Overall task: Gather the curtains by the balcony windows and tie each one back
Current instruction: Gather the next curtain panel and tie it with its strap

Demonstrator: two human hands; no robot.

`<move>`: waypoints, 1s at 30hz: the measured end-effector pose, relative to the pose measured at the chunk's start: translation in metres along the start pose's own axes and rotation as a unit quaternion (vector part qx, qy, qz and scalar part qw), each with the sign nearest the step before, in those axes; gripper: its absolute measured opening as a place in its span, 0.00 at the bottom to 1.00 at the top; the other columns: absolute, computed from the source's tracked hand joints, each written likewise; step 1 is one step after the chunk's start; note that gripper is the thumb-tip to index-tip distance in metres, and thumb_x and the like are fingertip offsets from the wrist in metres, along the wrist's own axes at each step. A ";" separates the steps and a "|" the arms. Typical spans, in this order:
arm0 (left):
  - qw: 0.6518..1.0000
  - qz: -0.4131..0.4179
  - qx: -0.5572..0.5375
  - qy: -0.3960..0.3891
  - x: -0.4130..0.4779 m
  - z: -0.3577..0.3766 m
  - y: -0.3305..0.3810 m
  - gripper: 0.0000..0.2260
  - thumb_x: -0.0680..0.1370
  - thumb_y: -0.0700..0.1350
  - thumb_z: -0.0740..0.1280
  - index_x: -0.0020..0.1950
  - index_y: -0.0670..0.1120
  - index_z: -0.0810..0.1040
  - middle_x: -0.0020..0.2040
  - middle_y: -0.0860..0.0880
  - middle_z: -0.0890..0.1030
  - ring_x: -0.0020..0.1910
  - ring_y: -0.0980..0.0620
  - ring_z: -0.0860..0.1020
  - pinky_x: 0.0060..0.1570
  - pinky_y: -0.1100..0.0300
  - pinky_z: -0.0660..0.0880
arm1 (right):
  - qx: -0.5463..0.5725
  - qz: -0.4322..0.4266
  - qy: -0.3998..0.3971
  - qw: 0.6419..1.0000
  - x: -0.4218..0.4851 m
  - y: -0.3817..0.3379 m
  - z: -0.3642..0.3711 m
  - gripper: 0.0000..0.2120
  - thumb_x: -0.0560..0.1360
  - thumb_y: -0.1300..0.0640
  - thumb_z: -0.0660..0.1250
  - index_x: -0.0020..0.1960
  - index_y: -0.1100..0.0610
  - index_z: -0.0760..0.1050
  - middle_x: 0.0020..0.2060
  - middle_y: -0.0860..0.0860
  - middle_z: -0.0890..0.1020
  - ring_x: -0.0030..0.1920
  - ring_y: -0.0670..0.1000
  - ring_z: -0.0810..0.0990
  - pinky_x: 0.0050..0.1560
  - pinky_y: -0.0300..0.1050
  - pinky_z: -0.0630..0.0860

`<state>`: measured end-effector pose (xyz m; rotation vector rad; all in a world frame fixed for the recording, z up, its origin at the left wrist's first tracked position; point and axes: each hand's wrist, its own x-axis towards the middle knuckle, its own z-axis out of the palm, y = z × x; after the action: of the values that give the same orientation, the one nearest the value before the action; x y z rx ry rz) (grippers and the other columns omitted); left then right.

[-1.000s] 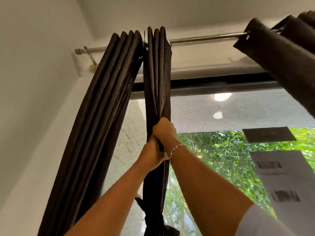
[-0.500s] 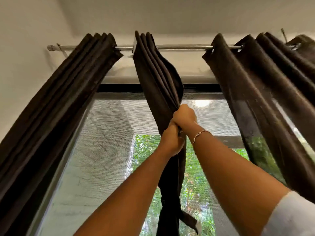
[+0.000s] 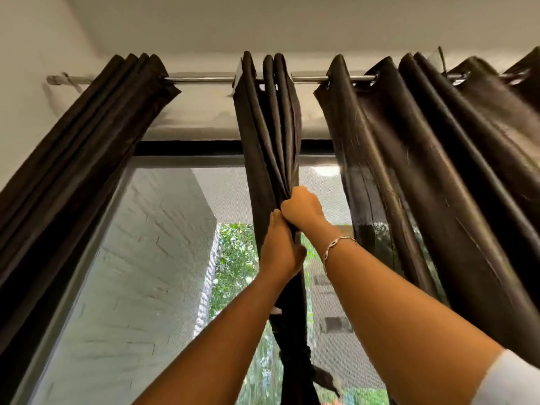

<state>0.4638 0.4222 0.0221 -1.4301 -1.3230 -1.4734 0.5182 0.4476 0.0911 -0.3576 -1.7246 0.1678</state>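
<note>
Overhead, I'm gripping middle curtain below rod, left hand and right hand both curling round it; ceiling above rod.

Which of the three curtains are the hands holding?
The middle curtain: left hand and right hand both grip its bunched folds. The left curtain and right curtain hang untouched.

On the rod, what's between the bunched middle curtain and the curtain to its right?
Only a bare stretch of the curtain rod; the middle curtain and the right curtain hang apart, with window between them, in the head view.
</note>
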 end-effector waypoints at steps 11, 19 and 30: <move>0.962 0.021 0.236 -0.135 -0.059 -0.064 -0.010 0.31 0.77 0.41 0.60 0.75 0.40 0.48 0.77 0.41 0.49 0.76 0.45 0.49 0.73 0.50 0.55 | -0.039 0.038 -0.085 0.995 -0.071 -0.005 0.013 0.14 0.75 0.55 0.63 0.57 0.61 0.72 0.57 0.61 0.77 0.57 0.62 0.76 0.52 0.49 0.71; 0.922 0.062 0.303 -0.235 -0.157 -0.087 -0.030 0.32 0.78 0.45 0.59 0.76 0.40 0.46 0.77 0.42 0.48 0.76 0.45 0.48 0.74 0.48 0.49 | -0.194 0.070 -0.122 0.971 -0.185 0.013 0.004 0.25 0.78 0.48 0.60 0.69 0.61 0.63 0.64 0.62 0.70 0.61 0.63 0.73 0.61 0.54 0.70; 0.901 0.004 0.245 -0.359 -0.340 -0.091 -0.038 0.32 0.80 0.52 0.56 0.76 0.40 0.43 0.77 0.40 0.41 0.76 0.43 0.42 0.73 0.50 0.42 | -0.307 0.096 -0.226 0.919 -0.376 0.043 0.009 0.30 0.78 0.46 0.58 0.74 0.60 0.55 0.72 0.61 0.62 0.72 0.59 0.60 0.70 0.50 0.56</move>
<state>0.4569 0.2864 -0.3045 -1.6679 -1.9415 -0.5056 0.5716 0.3654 -0.2744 -1.0183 -2.1790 -0.1760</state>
